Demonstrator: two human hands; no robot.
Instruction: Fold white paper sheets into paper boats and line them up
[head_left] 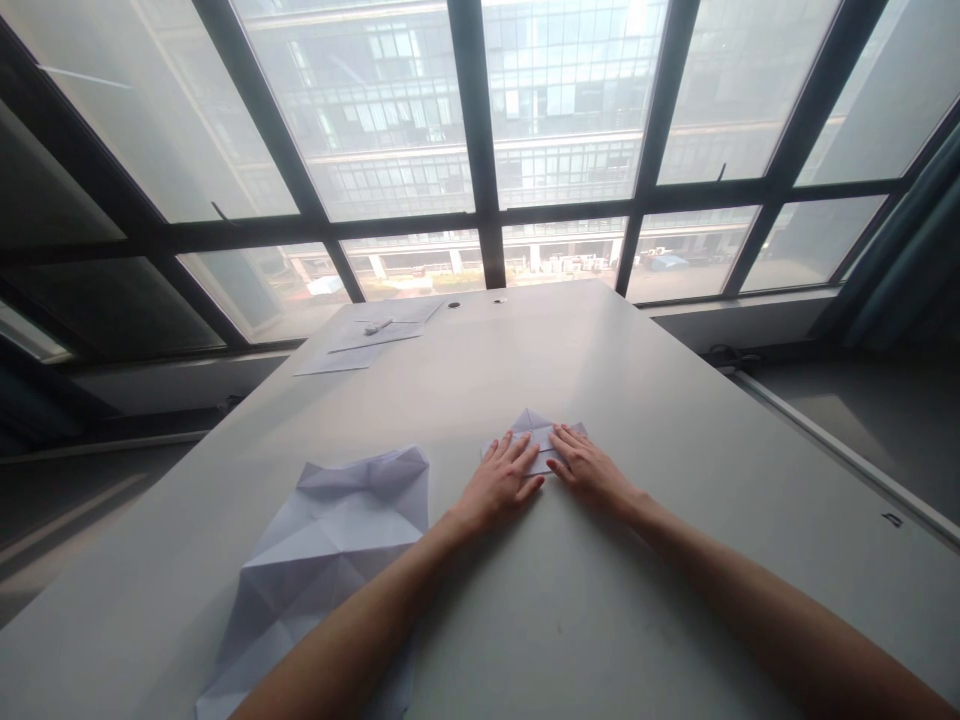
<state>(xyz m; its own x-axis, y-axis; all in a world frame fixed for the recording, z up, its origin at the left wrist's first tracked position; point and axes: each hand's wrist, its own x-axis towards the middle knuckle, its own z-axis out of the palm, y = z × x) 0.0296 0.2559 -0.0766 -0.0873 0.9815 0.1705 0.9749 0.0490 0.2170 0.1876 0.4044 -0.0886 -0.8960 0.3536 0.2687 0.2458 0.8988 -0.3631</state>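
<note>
A small folded sheet of white paper (531,424) lies flat on the white table, its pointed end facing away from me. My left hand (501,478) rests on its left part, fingers stretched out and palm down. On its right part lies my right hand (589,470), also flat with the fingers extended. Both hands press on the paper without gripping it, and they cover much of its sides. Left of my left forearm is a larger creased white sheet (337,540), partly unfolded and raised along its creases. My forearm hides some of its lower right part.
Several flat sheets of paper (352,358) lie at the far left of the white table (675,470), with a small white object (378,327) on them. A round cable hole (453,305) is near the far edge. Large dark-framed windows (486,150) stand behind the table.
</note>
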